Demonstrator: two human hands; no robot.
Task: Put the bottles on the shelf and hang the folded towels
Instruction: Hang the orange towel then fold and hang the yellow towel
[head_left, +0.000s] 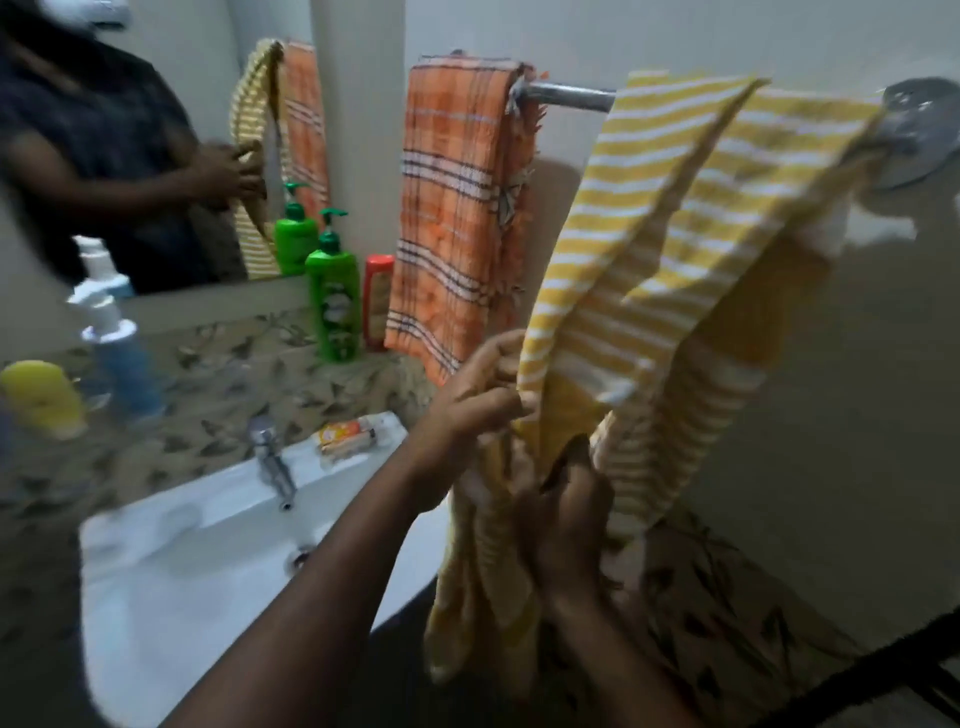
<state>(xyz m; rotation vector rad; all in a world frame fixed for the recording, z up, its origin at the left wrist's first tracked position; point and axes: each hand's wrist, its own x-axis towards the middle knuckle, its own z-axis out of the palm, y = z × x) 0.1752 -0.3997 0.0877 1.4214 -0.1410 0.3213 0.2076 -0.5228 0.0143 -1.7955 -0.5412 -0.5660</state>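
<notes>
A yellow and white striped towel (670, 249) hangs over the metal towel rail (569, 97) at the right, its lower part bunched. My left hand (480, 395) pinches its left edge, and my right hand (569, 514) grips the bunched lower folds. An orange checked towel (457, 218) hangs on the rail's left end. On the ledge below the mirror stand a green pump bottle (333, 301), a red bottle (376, 299), a blue bottle with a white pump (117, 343) and a yellow bottle (41, 397).
A white sink (171, 587) with a chrome tap (272, 462) lies below left; a small orange packet (345, 436) rests on its rim. The mirror (156, 156) reflects a person and the towels. A dark bar (883, 670) crosses the lower right corner.
</notes>
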